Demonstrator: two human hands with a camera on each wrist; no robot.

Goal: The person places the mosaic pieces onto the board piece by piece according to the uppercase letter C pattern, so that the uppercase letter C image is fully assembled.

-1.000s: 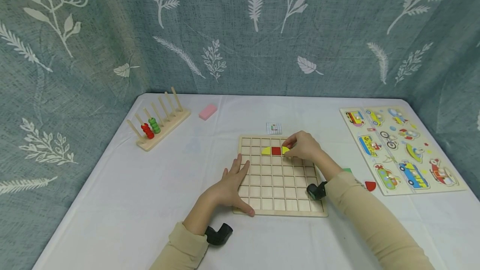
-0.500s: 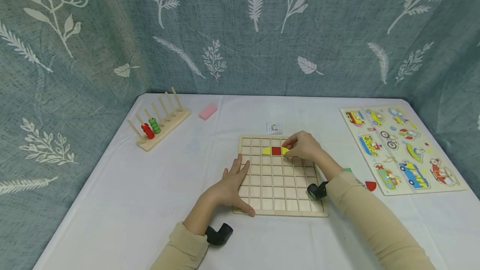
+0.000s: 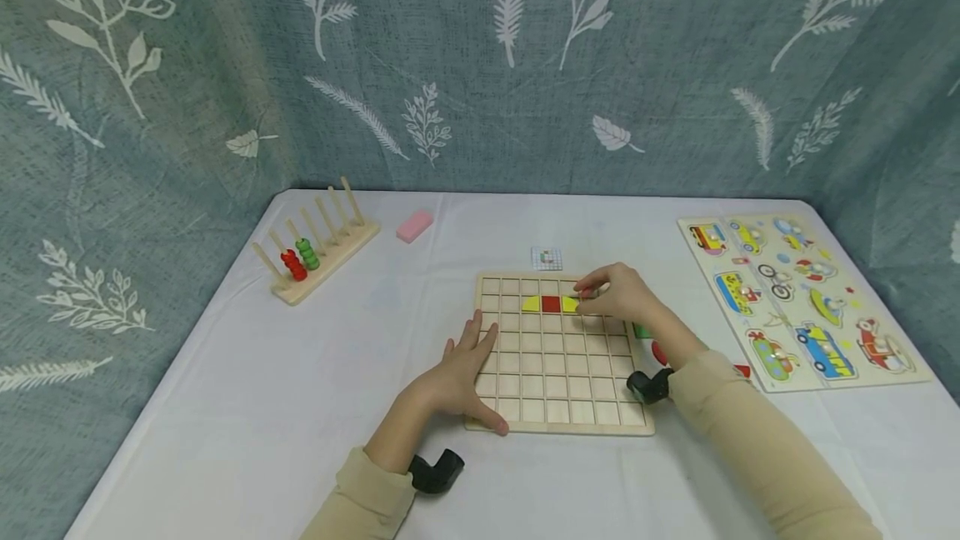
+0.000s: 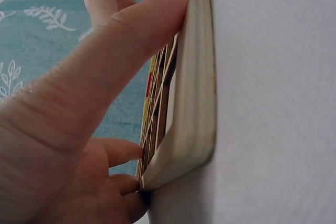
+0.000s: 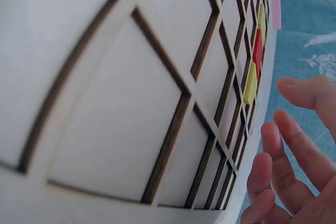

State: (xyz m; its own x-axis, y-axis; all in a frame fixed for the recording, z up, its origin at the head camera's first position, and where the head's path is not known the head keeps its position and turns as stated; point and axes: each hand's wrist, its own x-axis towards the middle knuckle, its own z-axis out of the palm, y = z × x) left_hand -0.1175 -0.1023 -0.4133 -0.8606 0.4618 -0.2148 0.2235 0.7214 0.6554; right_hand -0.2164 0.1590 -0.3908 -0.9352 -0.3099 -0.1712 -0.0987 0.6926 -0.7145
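A wooden grid board (image 3: 558, 373) lies in the middle of the white table. In its second row sit a yellow piece (image 3: 531, 304), a red square (image 3: 551, 303) and another yellow piece (image 3: 570, 304). My right hand (image 3: 594, 290) hovers at the right end of that row, fingers loosely extended and holding nothing. In the right wrist view the fingers (image 5: 294, 145) stand apart from the yellow piece (image 5: 251, 85). My left hand (image 3: 468, 365) lies flat on the board's left side. Its thumb (image 4: 131, 30) presses along the board's edge (image 4: 197, 77).
A peg rack (image 3: 311, 252) with red and green rings and a pink block (image 3: 415, 225) sit at the back left. A small pattern card (image 3: 547, 257) lies behind the board. A vehicle puzzle (image 3: 798, 298) lies at the right. Loose green (image 3: 641, 330) and red (image 3: 658, 351) pieces lie beside my right forearm.
My right hand has let go of the right yellow piece and drawn back slightly to the right. The forearm has shifted, uncovering loose pieces beside the board. The left hand has stayed put.
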